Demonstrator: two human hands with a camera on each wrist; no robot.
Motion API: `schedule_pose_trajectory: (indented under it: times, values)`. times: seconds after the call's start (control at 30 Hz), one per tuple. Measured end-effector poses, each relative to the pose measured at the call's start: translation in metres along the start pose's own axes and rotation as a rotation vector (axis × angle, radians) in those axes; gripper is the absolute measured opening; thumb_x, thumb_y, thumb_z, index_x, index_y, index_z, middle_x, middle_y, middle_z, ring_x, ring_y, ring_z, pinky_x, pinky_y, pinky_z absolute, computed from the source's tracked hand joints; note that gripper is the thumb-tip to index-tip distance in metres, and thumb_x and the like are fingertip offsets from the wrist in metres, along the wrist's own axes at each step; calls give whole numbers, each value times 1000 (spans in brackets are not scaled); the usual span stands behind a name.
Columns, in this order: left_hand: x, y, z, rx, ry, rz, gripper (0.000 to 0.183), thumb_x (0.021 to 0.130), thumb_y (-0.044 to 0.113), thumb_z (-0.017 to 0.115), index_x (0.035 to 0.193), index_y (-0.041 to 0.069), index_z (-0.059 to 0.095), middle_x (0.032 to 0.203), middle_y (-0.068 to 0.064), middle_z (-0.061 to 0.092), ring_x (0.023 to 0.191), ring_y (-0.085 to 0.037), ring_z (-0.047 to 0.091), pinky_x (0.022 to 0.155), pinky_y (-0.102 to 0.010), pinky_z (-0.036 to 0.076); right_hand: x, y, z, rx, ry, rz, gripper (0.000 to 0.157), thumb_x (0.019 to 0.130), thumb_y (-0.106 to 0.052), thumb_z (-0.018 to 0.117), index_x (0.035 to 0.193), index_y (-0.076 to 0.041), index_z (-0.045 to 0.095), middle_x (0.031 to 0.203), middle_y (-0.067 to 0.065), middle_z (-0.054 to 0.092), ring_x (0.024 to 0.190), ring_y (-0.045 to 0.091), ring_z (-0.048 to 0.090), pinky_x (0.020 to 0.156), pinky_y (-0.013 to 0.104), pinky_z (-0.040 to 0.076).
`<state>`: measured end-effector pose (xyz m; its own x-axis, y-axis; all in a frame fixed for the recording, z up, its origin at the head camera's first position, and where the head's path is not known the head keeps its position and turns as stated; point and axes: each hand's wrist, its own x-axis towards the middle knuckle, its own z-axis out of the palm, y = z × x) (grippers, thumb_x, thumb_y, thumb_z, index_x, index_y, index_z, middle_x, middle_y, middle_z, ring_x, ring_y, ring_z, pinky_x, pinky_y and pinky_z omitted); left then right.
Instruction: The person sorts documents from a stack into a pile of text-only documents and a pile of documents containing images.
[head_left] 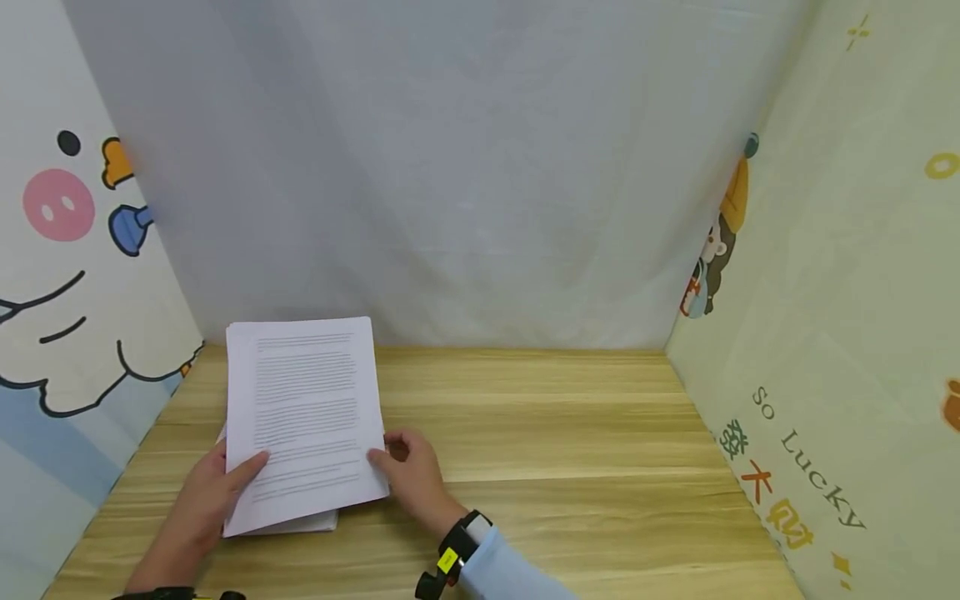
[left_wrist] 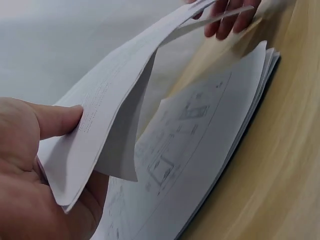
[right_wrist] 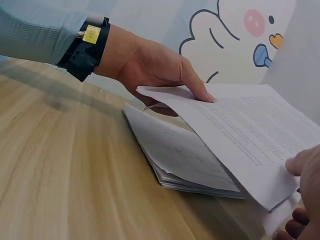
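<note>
Several printed paper sheets (head_left: 303, 400) are held up off the table at the left, tilted, with lines of text facing up. My left hand (head_left: 197, 504) grips their left edge, thumb on top and fingers underneath. At the right edge, my right hand (head_left: 416, 479) pinches the sheets, thumb on the printed face. In the left wrist view, a lower sheet (left_wrist: 131, 130) hangs apart from the top ones. Beneath lies a thicker stack of papers (left_wrist: 185, 130), its upper page printed with line drawings; the held sheets hide most of it in the head view.
The stack rests on a wood-grain table (head_left: 570, 450). A pale cloth backdrop (head_left: 465, 183) stands behind it, with printed cartoon panels on the left (head_left: 67, 317) and right (head_left: 832, 333). Each wrist wears a black strap.
</note>
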<state>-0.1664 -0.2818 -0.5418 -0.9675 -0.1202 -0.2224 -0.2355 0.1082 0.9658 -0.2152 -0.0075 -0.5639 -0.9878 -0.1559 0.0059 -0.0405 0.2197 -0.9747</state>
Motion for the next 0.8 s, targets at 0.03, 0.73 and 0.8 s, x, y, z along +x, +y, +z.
schedule_pose_trajectory:
  times: [0.03, 0.73, 0.8]
  values:
    - [0, 1, 3, 6, -4, 8, 78, 89, 40, 61, 148, 4, 25, 100, 23, 65, 89, -9, 66, 66, -27, 57, 1, 0, -2, 23, 1, 25, 33, 81, -37, 73, 104, -17, 62, 100, -3, 63, 90, 11, 59, 78, 38, 54]
    - [14, 10, 79, 171, 20, 48, 75, 86, 49, 62, 146, 14, 34, 125, -12, 60, 93, -17, 65, 70, -29, 55, 2, 3, -70, 112, -1, 58, 23, 87, -25, 68, 106, -12, 66, 85, 4, 76, 73, 19, 71, 58, 35, 60]
    - [16, 10, 89, 145, 1, 39, 71, 87, 48, 61, 144, 14, 37, 122, -12, 62, 92, -19, 66, 70, -30, 56, 1, 6, -80, 109, 21, 61, 24, 87, -25, 68, 106, -10, 66, 86, 6, 76, 72, 20, 71, 57, 35, 60]
